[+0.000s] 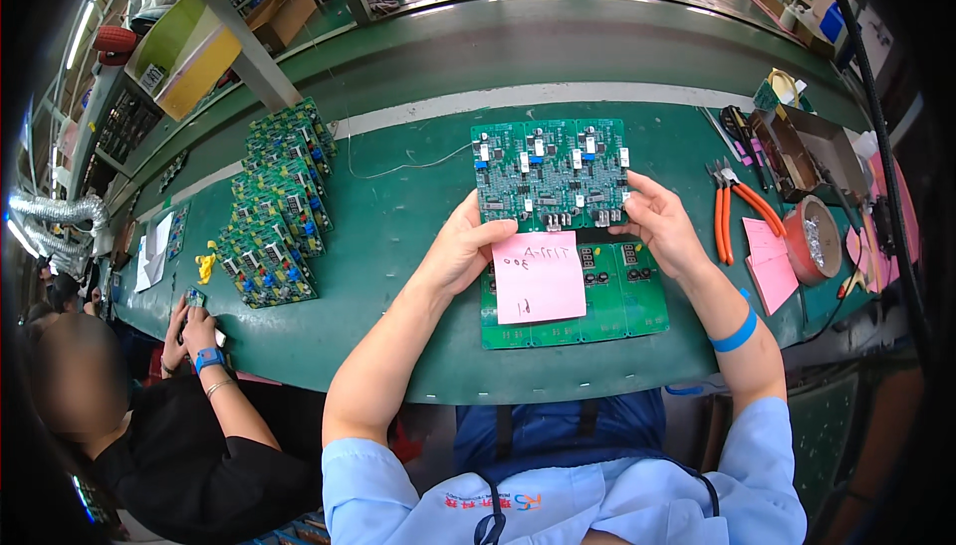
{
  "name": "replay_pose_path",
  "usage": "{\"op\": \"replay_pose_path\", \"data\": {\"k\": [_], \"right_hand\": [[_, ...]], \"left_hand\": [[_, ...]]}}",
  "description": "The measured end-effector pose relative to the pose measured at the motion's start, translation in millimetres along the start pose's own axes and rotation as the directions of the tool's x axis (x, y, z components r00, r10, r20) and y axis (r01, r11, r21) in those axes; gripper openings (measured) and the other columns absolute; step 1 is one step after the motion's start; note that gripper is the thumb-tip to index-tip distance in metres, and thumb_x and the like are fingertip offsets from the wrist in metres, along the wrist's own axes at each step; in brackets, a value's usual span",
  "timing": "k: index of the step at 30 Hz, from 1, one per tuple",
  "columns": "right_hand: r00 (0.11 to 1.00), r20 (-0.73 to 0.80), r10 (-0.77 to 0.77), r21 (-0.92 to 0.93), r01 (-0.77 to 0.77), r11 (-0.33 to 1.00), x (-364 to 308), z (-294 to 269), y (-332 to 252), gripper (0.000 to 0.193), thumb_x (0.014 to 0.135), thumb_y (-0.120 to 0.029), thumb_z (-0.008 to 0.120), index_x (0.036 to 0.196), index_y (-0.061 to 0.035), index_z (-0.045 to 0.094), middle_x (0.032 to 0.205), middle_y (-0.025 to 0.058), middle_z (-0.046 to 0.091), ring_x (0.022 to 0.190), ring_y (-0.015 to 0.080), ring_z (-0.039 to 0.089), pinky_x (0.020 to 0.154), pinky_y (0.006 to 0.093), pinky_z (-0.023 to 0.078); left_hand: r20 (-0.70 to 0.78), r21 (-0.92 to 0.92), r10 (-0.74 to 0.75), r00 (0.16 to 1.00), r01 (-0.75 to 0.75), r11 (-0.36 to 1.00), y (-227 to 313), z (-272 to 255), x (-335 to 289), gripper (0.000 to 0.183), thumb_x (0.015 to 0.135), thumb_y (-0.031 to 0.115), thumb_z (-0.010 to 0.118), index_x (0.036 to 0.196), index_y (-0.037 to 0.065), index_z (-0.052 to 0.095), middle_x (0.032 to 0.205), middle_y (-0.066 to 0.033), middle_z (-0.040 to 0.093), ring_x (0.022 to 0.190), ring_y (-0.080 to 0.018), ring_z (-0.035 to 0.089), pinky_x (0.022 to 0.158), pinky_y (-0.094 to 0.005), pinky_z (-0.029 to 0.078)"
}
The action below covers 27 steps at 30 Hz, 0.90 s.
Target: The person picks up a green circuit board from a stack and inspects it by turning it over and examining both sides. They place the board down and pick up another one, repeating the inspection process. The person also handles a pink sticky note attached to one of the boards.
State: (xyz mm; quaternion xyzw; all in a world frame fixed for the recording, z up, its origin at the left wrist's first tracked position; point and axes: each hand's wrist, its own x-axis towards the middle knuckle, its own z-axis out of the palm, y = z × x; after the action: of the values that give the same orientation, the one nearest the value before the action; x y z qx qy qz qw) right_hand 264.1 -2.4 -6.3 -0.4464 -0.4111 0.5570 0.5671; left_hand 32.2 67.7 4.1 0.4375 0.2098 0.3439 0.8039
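- The upper circuit board point(548, 161) is held face-up above the middle of the desk point(388, 226), between its near and far edges.
- Left hand point(463, 246): its grip is clamped on that board's near left corner, thumb lying on the face.
- Right hand point(662, 226): its grip is clamped on the board's right edge, toward the near corner; a blue wristband point(737, 331) circles the wrist.
- A lower circuit board point(637, 311) lies by the desk's near edge, partly covered by a pink note point(543, 296); whether the note touches the upper board I cannot tell.
- Toward the desk's right end are orange-handled pliers point(723, 216), pink sheets point(769, 264), a tape roll point(809, 236) and an open brown box point(812, 146).
- Toward the left end, rows of circuit boards point(254, 271) stand leaning.
- A co-worker's hands point(197, 331) meet at the near left edge.
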Motion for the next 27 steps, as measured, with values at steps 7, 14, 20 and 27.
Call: {"op": "replay_pose_path", "data": {"k": [7,14,20,27], "right_hand": [[1.000,0.021,-0.008,-0.033,0.009,0.999,0.5,1.0,-2.5,0.041,0.085,-0.012,0.044,0.122,-0.0006,0.032,0.094,0.0062,0.056,0.087,0.0128,0.053,0.072,0.0287,0.046],[1.000,0.015,-0.002,-0.042,0.002,0.999,-0.3,1.6,-2.4,0.041,0.085,-0.012,0.044,0.122,-0.0007,0.033,0.095,0.0063,0.056,0.087,0.0129,0.053,0.072,0.0282,0.046],[0.999,0.027,-0.018,-0.049,0.019,0.999,0.1,1.3,-1.6,0.040,0.085,-0.014,0.044,0.121,-0.0011,0.034,0.095,0.0062,0.056,0.087,0.0126,0.054,0.072,0.0278,0.046],[1.000,0.009,-0.019,-0.045,0.019,0.999,-0.1,2.0,-2.0,0.038,0.085,-0.013,0.043,0.121,-0.0014,0.035,0.095,0.0057,0.056,0.087,0.0124,0.054,0.071,0.0276,0.046]], "left_hand": [[0.004,-0.015,-0.013,1.000,0.013,1.000,-1.3,-0.9,-0.3,0.047,0.071,-0.001,0.055,0.114,0.003,0.037,0.107,-0.0085,0.050,0.097,-0.0186,0.051,0.085,-0.0345,0.042],[0.004,-0.007,-0.012,1.000,0.012,1.000,-2.1,-1.5,-0.1,0.047,0.071,0.000,0.056,0.114,0.003,0.037,0.107,-0.0085,0.050,0.097,-0.0188,0.051,0.085,-0.0345,0.042],[0.006,0.002,-0.010,1.000,0.010,1.000,-3.9,-2.8,1.1,0.051,0.070,0.003,0.058,0.116,0.003,0.036,0.108,-0.0092,0.050,0.098,-0.0199,0.051,0.086,-0.0357,0.041],[0.049,0.000,-0.018,0.999,0.018,1.000,-2.4,-3.3,0.0,0.057,0.068,0.001,0.059,0.118,0.002,0.032,0.110,-0.0112,0.049,0.102,-0.0219,0.049,0.088,-0.0370,0.039]]}}
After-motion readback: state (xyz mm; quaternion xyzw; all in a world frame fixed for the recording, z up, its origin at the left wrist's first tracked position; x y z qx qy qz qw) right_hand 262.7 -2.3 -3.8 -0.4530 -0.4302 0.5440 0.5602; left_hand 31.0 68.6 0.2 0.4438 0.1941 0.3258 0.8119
